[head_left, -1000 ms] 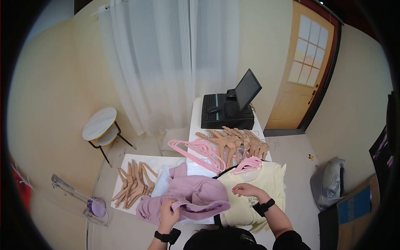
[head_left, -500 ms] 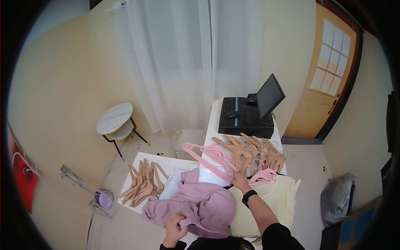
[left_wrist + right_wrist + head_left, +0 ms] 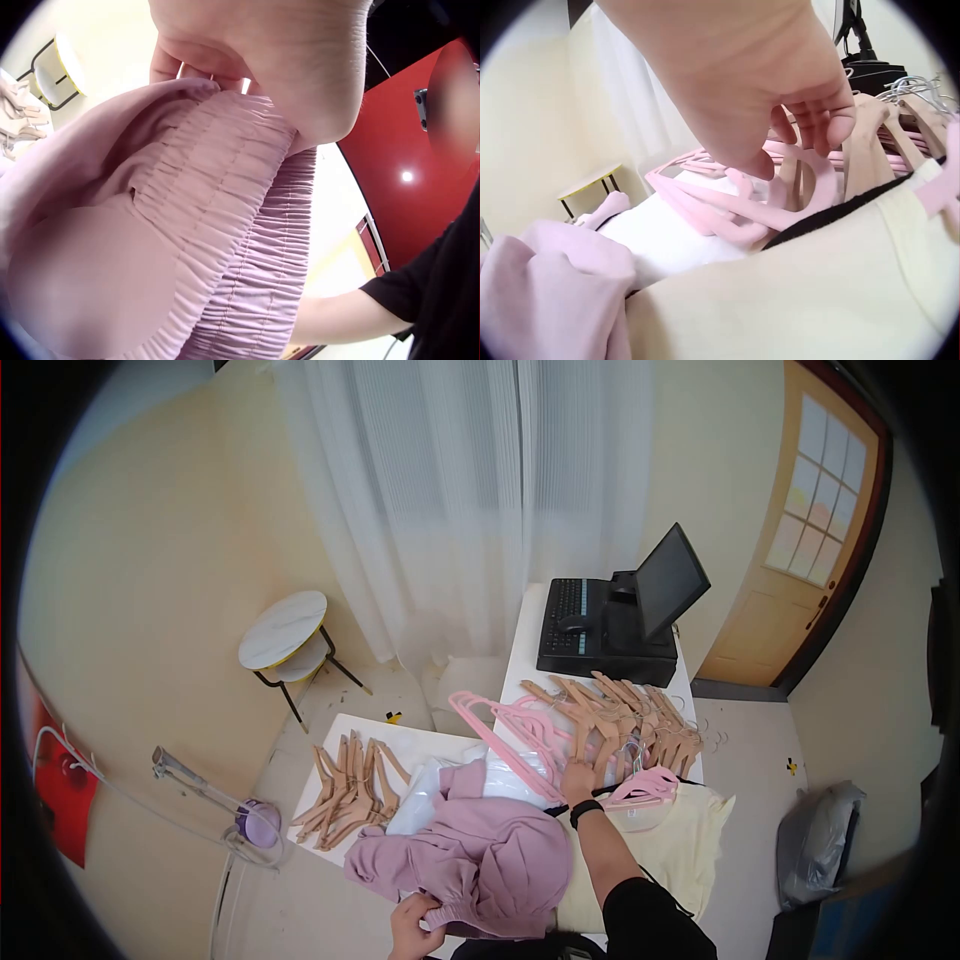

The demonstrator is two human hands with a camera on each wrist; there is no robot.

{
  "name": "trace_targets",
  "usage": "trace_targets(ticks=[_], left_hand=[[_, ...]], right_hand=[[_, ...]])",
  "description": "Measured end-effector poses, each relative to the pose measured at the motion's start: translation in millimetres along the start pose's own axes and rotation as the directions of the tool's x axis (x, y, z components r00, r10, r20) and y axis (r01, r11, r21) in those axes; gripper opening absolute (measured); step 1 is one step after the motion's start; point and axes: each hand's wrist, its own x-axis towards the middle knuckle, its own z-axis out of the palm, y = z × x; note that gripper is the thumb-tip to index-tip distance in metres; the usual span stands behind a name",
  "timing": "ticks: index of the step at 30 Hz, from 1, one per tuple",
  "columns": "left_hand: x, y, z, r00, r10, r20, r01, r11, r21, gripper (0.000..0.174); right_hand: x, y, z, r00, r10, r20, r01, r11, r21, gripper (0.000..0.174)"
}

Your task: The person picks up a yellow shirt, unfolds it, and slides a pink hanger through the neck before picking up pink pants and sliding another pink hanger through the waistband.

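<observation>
A mauve garment (image 3: 500, 850) with a gathered elastic waistband (image 3: 217, 172) lies bunched at the front of the table. My left hand (image 3: 415, 928) grips this waistband at its edge. Out over the pile of pink hangers (image 3: 515, 745), my right hand (image 3: 577, 784) reaches with fingers bent loosely downward. In the right wrist view its fingertips (image 3: 821, 139) hover right at the curved end of a pink hanger (image 3: 825, 184), thumb apart from the fingers. To the right of the mauve garment lies a pale yellow shirt (image 3: 650, 850), with more pink hangers (image 3: 645, 788) at its neck.
Wooden hangers (image 3: 630, 725) are heaped behind the pink ones, before a black register with a screen (image 3: 610, 625). Another group of wooden hangers (image 3: 350, 790) lies at the left. Clear plastic packaging (image 3: 415, 800) sits beside the mauve garment. A round side table (image 3: 283, 630) stands beyond.
My right hand has moved from above the yellow shirt forward to the pink hangers. The left hand keeps hold of the waistband, drawn closer to my body. The head view has shifted left.
</observation>
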Motion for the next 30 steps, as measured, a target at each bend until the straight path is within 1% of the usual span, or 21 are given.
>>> trace_targets(ticks=[1,3,4,5,6,7,8,9,10,12,14,16,18,20,21,24,26,27,28,29,30], left_hand=[[1,0,0,1.000,-0.009,0.010,0.009,1.000,0.000,0.024],[2,1,0,1.000,-0.027,0.013,0.027,1.000,0.002,0.024],[4,1,0,0.999,-0.043,0.012,0.043,0.999,0.002,0.025],[9,0,0,0.999,-0.043,0.011,0.043,0.999,0.003,0.025],[16,-2,2,0.998,-0.056,0.010,0.057,0.996,-0.067,0.019],[22,-4,3,0.997,-0.070,0.011,0.071,0.988,-0.138,0.014],[25,-8,4,0.997,-0.071,0.009,0.072,0.988,-0.139,0.014],[26,-12,4,0.998,-0.064,-0.010,0.062,0.990,-0.125,0.015],[28,-14,3,0.998,-0.057,-0.030,0.053,0.992,-0.111,0.016],[37,-12,-1,0.997,-0.057,-0.050,0.051,0.993,-0.107,0.016],[47,-11,-7,0.994,-0.093,-0.055,0.087,0.991,-0.105,0.013],[56,-12,-10,0.989,-0.124,-0.085,0.114,0.987,-0.113,0.013],[68,-16,-13,0.982,-0.149,-0.119,0.135,0.983,-0.123,0.013],[78,-21,-16,0.961,-0.240,-0.135,0.217,0.962,-0.164,0.016],[84,-23,-18,0.958,-0.247,-0.143,0.225,0.961,-0.159,0.016],[103,-32,-26,0.947,-0.301,-0.108,0.288,0.950,-0.122,0.019],[113,-37,-27,0.948,-0.306,-0.086,0.287,0.940,-0.182,0.022],[118,-34,-30,0.946,-0.310,-0.093,0.291,0.940,-0.176,0.022],[123,-30,-34,0.945,-0.324,-0.031,0.312,0.928,-0.202,0.021],[126,-27,-36,0.942,-0.335,0.033,0.333,0.915,-0.228,0.021],[129,-29,-35,0.958,-0.286,0.028,0.285,0.928,-0.240,0.021]], right_hand=[[-3,1,-5,1.000,0.002,0.004,-0.002,1.000,0.000,0.022],[-7,2,-17,0.995,-0.059,0.084,0.046,0.988,0.149,0.020],[-5,1,-18,0.995,-0.060,0.085,0.047,0.988,0.150,0.020],[-2,2,-20,0.997,-0.049,0.059,0.024,0.928,0.371,0.017],[-2,0,-28,0.999,-0.033,0.038,0.006,0.820,0.573,0.015],[-1,-2,-36,0.999,-0.034,0.037,0.007,0.820,0.572,0.015],[0,-3,-45,0.988,-0.081,-0.135,0.150,0.746,0.649,0.014],[-4,-4,-59,0.946,-0.108,-0.306,0.299,0.657,0.692,0.015],[-9,-3,-67,0.945,-0.111,-0.307,0.302,0.657,0.691,0.015],[-21,4,-90,0.945,-0.069,-0.321,0.322,0.377,0.868,0.019],[-58,20,-172,0.989,-0.085,-0.123,0.149,0.458,0.877,0.020],[-86,46,-210,0.936,-0.173,-0.307,0.351,0.371,0.860,0.018],[-121,79,-244,0.968,-0.186,-0.171,0.225,0.323,0.919,0.016],[-154,112,-264,0.965,-0.194,-0.175,0.226,0.281,0.933,0.015],[-170,127,-275,0.959,-0.217,-0.182,0.237,0.264,0.935,0.015],[-210,158,-299,0.923,-0.320,-0.214,0.311,0.292,0.904,0.014],[-230,159,-308,0.906,-0.368,-0.211,0.327,0.287,0.901,0.014],[-239,154,-311,0.897,-0.380,-0.227,0.360,0.326,0.874,0.014],[-247,149,-313,0.888,-0.391,-0.244,0.392,0.365,0.844,0.014],[-253,144,-313,0.886,-0.392,-0.246,0.394,0.360,0.846,0.014],[-259,139,-314,0.892,-0.364,-0.266,0.411,0.411,0.814,0.014]])
